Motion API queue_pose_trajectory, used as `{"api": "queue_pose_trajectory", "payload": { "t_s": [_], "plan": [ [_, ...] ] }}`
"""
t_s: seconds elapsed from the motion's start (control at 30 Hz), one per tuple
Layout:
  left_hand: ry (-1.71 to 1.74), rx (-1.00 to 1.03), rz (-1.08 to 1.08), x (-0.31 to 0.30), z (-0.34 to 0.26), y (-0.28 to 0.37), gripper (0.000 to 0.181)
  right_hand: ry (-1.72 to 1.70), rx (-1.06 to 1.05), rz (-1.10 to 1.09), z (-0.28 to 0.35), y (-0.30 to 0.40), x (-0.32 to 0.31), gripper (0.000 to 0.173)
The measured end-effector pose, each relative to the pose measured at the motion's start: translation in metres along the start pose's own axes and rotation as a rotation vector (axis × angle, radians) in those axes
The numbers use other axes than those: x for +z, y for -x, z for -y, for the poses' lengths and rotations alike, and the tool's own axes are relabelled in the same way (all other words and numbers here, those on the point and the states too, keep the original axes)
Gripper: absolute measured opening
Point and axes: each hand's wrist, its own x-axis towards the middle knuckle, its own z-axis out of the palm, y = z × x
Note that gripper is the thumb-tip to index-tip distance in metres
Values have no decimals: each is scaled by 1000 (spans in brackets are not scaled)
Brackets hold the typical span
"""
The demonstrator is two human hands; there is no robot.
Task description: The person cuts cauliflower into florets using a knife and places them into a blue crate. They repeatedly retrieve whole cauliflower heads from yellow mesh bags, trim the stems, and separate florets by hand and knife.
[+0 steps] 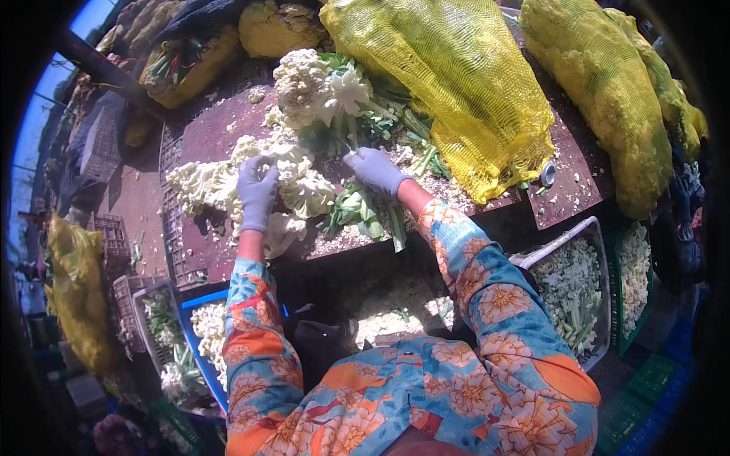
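Note:
My left hand (258,191), in a grey glove, is over cut cauliflower florets (208,185), its thumb and fingers curled; whether it grips a piece cannot be told. My right hand (376,171), gloved alike, has its fingers drawn together beside the stems. A thin, bright sliver shows at its fingertips, too blurred to name. Beyond both hands, a large cauliflower head (302,85) lies by a paler cut piece (347,94). Green leaves and stalks (362,211) lie just below my right hand, by the board's near edge. More florets (305,188) sit between the hands.
A yellow mesh sack (456,85) lies on the dark red board (208,125), a metal can (547,174) beside it. Full mesh sacks (604,108) stand at right. A white crate (604,285) of trimmings is at lower right; a blue-rimmed crate (202,299) of florets is at lower left.

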Motion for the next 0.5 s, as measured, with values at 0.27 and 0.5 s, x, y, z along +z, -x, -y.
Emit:
{"api": "queue_pose_trajectory", "payload": {
  "t_s": [0.27, 0.5],
  "plan": [
    [-417, -106, 119, -24, -14, -19, 25, 312, -149, -91, 18, 32, -32, 37],
    [-373, 187, -103, 26, -80, -162, 64, -313, -174, -134, 50, -7, -31, 29]
  ]
}}
